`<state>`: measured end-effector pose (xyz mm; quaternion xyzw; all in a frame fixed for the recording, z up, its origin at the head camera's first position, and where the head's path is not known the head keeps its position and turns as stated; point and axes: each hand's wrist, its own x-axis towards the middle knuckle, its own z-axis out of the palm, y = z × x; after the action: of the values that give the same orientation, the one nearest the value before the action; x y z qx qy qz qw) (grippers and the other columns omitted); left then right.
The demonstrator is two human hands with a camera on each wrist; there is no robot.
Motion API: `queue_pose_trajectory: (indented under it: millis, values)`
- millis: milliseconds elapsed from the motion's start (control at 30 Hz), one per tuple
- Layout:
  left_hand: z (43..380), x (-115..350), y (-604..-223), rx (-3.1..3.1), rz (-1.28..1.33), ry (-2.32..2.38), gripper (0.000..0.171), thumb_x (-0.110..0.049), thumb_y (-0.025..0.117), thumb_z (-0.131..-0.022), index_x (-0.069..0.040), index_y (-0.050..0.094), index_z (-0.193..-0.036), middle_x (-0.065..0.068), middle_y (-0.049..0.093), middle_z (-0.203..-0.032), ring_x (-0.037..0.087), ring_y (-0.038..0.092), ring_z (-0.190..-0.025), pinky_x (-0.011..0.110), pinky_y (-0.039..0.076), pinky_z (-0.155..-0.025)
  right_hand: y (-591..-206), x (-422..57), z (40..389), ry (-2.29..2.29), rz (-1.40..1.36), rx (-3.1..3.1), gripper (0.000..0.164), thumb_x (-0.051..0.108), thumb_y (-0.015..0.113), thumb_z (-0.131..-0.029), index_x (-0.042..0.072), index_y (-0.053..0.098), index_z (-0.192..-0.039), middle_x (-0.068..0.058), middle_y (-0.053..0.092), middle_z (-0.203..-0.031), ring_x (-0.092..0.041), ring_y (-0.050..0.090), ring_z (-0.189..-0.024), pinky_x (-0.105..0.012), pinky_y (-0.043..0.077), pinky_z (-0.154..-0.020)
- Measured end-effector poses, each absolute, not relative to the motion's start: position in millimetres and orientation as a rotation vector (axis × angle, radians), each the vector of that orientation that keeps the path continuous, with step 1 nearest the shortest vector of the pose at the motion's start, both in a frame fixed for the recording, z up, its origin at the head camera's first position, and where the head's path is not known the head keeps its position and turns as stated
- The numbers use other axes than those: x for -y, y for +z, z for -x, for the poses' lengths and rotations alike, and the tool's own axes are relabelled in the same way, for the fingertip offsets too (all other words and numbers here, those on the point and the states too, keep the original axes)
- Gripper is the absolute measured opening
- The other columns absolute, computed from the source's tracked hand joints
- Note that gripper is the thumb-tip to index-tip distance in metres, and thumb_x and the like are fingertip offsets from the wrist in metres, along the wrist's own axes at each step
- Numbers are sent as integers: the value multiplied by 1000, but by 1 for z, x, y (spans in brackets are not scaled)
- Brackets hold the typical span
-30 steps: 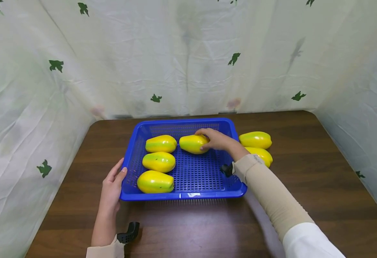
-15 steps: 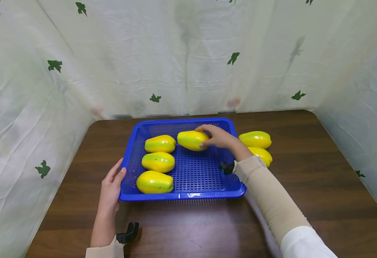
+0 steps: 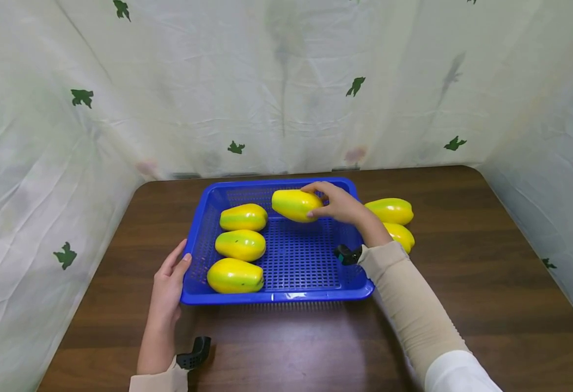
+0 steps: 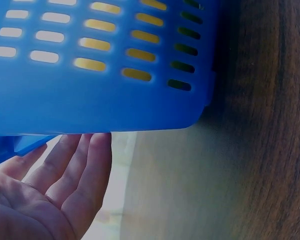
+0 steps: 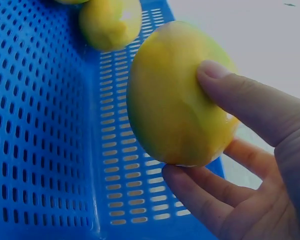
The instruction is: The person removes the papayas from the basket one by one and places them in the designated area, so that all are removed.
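Observation:
In the head view my right hand [image 3: 337, 204] holds a yellow papaya [image 3: 293, 205] with green streaks by its right end, raised over the back of the blue basket [image 3: 276, 296]. The right wrist view shows the thumb [image 5: 240, 95] on one side of the papaya [image 5: 180, 100] and fingertips against the other. My left hand [image 3: 169, 286] grips the basket's left rim, thumb on top; in the left wrist view its fingers [image 4: 92, 170] reach in under the rim. Three papayas lie in a column along the basket's left side, the middle papaya [image 3: 240, 245] among them.
Two more papayas lie on the wooden table just right of the basket: the farther papaya [image 3: 390, 210] and the nearer papaya [image 3: 401, 236], partly behind my right arm. A pale curtain [image 3: 193, 81] with green leaf-like patches encloses the table [image 3: 482, 261] at the back and sides.
My right hand has lifted the papaya up from the basket floor, toward the back rim. The left hand and the basket stay in place.

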<state>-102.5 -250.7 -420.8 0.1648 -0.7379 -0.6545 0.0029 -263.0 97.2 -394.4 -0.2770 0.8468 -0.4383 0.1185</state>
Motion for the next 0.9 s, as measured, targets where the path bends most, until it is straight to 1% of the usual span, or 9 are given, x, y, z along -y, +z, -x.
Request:
queue_pose_trajectory:
  millis: [167,467,700,900]
  values:
    - [103,251,-421,2321,-511,-2052,56,-46,46,-89,-28,33,-140,14,38,-132,9,59,-86,26,50,-71,-389,-100,259,-1336,844,-2463,54,16,71,-78,11,48,-128,-7,44,-128,-28,49,-100,-38,43,-84]
    - [103,252,-421,2329,-512,-2041,55,-46,46,-89,-29,33,-140,14,39,-132,10,59,-86,27,51,-70,-373,-105,244,-1369,955,-2477,52,14,71,-78,8,50,-126,-7,47,-123,-24,47,-93,-36,45,-79]
    - [103,252,-421,2320,-510,-2048,55,-45,46,-89,-28,34,-140,13,40,-131,10,60,-86,27,51,-70,-363,-116,231,-1373,983,-2488,54,16,71,-78,10,50,-127,-8,45,-123,-23,44,-94,-40,44,-81]
    - [103,252,-420,2306,-511,-2055,55,-44,47,-89,-26,34,-140,13,42,-129,10,60,-84,27,51,-69,-357,-134,220,-1393,998,-2502,54,16,70,-78,12,49,-128,-7,44,-124,-23,44,-94,-40,45,-80]
